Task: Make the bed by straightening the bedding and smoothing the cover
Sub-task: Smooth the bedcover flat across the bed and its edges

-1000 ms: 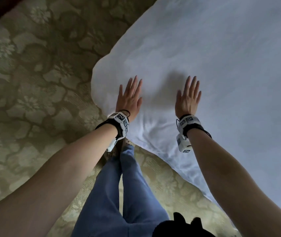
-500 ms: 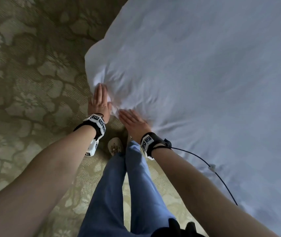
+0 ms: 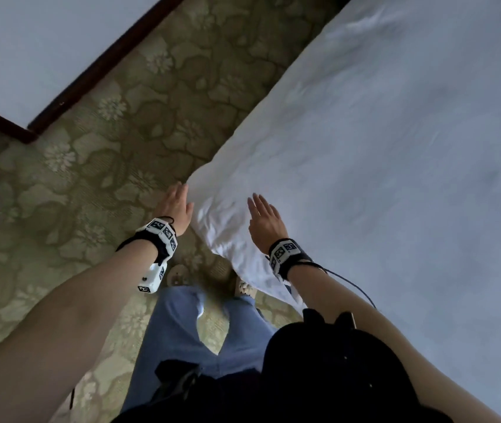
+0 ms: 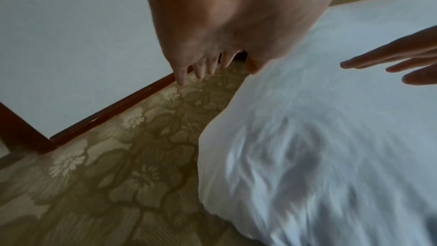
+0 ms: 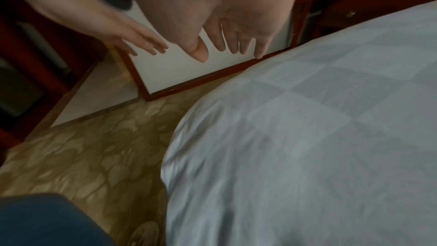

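A white cover with a faint checked weave lies over the bed, and its near corner is creased and bulges toward me. My left hand is flat with straight fingers against the outer left side of that corner. My right hand is flat, fingers straight, over the top of the cover just right of the corner. In the left wrist view the left fingers hang beside the cover's edge. The right wrist view has the right fingers spread above the cover. Neither hand holds anything.
Olive floral carpet lies left of the bed. A white wall with a dark wooden baseboard runs along the far left, with a corner. My legs in blue trousers stand at the bed's corner. A cable trails from my right wrist.
Both hands were pressing together on the bunched corner half a second ago; now they have parted, the left at the corner's side, the right on top. The corner looks smoother.
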Available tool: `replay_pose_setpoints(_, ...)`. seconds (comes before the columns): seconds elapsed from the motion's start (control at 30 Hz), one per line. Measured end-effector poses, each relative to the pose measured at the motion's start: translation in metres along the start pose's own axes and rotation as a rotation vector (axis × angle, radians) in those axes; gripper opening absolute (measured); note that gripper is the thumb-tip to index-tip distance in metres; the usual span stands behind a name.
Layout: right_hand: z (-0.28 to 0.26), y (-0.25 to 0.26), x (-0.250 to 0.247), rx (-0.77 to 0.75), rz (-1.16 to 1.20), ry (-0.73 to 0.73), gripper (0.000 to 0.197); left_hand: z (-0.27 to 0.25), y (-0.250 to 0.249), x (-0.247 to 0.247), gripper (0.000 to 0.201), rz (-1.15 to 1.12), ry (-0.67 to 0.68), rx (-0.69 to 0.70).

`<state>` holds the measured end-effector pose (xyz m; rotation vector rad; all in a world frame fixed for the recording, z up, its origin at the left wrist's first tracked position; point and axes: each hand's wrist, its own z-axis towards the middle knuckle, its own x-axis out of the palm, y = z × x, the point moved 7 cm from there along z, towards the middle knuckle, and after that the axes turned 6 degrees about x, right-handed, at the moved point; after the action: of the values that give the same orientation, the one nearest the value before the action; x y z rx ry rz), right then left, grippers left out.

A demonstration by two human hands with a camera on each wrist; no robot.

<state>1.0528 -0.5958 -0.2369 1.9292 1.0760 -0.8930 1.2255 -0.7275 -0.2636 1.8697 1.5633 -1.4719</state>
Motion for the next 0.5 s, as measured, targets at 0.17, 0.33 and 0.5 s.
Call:
replay_pose_setpoints(0.17, 0.017, 0.027, -0.050, 0.080, 0.013, -0.040, 0.058, 0.016, 0.000, -0.082, 0.053, -0.005, -0.101, 0.100)
replay_pose_setpoints(0.33, 0.048, 0.067, -0.086, 0.191, 0.072, -0.064, 0.058, 0.049, 0.021, -0.151, 0.053, -0.001, -0.063, 0.161)
replay_pose_setpoints(0.5, 0.085, 0.099, -0.128, 0.419, 0.240, -0.120, 0.056, 0.087, 0.030, -0.222, 0.053, 0.041, -0.012, 0.301)
